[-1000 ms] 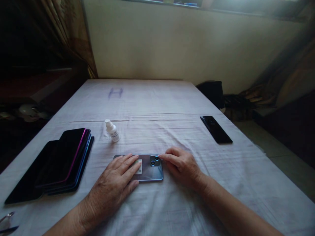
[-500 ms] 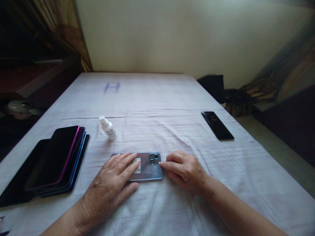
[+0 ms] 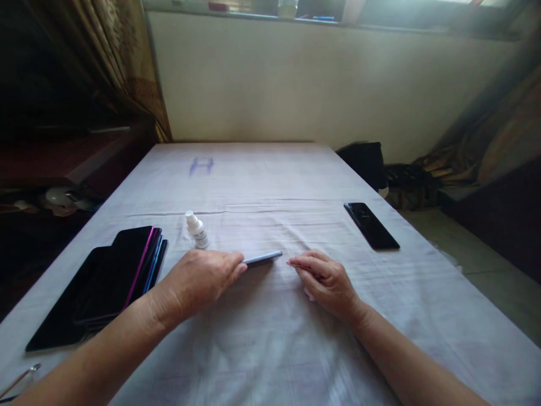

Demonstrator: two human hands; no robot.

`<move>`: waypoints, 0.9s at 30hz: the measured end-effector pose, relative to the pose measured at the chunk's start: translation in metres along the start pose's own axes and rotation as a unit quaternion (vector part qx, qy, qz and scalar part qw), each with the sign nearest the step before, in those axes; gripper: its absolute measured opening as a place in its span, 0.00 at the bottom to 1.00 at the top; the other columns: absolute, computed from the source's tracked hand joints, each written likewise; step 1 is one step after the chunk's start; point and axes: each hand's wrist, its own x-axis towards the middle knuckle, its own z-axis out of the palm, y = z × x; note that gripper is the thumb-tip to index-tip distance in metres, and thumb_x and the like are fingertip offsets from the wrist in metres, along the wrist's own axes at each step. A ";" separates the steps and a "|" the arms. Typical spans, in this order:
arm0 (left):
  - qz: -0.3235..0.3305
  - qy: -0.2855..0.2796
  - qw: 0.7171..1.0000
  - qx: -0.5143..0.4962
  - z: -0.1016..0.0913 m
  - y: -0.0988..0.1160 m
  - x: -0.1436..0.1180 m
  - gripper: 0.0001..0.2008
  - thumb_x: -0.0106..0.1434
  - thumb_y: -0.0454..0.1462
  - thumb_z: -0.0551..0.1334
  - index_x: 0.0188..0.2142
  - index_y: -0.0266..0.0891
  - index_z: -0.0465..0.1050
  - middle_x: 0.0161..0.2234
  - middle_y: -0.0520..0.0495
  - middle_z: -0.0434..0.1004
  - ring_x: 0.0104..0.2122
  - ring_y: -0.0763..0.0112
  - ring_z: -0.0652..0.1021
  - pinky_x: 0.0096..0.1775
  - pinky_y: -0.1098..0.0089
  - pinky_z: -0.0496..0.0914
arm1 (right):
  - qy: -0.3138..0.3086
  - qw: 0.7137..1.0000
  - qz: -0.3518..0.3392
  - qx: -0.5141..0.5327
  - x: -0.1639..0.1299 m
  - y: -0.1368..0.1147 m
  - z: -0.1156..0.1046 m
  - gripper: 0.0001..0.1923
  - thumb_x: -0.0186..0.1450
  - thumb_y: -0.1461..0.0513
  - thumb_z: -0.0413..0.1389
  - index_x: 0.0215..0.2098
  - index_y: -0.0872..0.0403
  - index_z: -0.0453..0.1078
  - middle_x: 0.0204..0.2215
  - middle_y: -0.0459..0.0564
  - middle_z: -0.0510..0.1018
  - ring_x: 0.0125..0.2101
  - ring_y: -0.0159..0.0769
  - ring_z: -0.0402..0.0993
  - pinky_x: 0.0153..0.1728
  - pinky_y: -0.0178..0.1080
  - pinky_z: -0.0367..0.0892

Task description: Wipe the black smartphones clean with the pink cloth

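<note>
My left hand [image 3: 207, 276] grips a smartphone [image 3: 264, 258] by its left end, just above the cloth. The phone is seen nearly edge-on as a thin blue-grey strip, so its faces are hidden. To the right of its free end is my right hand [image 3: 325, 279], fingers pinched together. A pale bit shows at its fingertips and another under the palm; what it is I cannot make out. Behind my left hand a small white bottle [image 3: 198, 231] stands with its cap on.
Several dark phones lie stacked and overlapping [image 3: 114, 276] at the left. One black phone [image 3: 372, 226] lies at the right, near the edge of the cloth-covered table [image 3: 262, 175]. A thin metal-tipped tool [image 3: 25, 375] is partly visible at lower left.
My left hand has gone from lying flat on the phone's back to gripping it, lifted and tilted edge-on. My right fingertips have parted from the phone. The view has tipped up.
</note>
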 end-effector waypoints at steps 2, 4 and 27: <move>-0.029 0.013 1.000 0.003 -0.002 -0.006 0.014 0.18 0.74 0.44 0.49 0.38 0.40 0.74 0.28 0.46 0.79 0.28 0.61 0.80 0.29 0.68 0.67 | 0.002 1.000 0.013 0.012 -0.001 0.001 0.001 0.11 0.67 0.66 0.54 0.42 0.50 0.78 0.33 0.49 0.79 0.25 0.31 0.76 0.23 0.32 0.71; -0.039 0.019 0.999 -0.007 0.003 -0.012 0.025 0.19 0.74 0.44 0.47 0.37 0.40 0.73 0.28 0.47 0.79 0.28 0.63 0.80 0.30 0.69 0.67 | 0.002 1.000 0.019 0.018 -0.002 0.001 0.001 0.11 0.67 0.66 0.54 0.42 0.50 0.78 0.34 0.50 0.79 0.23 0.29 0.74 0.20 0.31 0.69; -0.041 0.124 0.991 -0.023 0.062 0.034 -0.012 0.35 0.57 0.46 0.68 0.60 0.33 0.63 0.55 0.34 0.71 0.54 0.47 0.71 0.56 0.50 0.66 | 0.009 0.995 -0.060 -0.076 0.003 0.006 0.008 0.11 0.67 0.68 0.54 0.43 0.52 0.76 0.34 0.49 0.80 0.34 0.34 0.78 0.36 0.34 0.73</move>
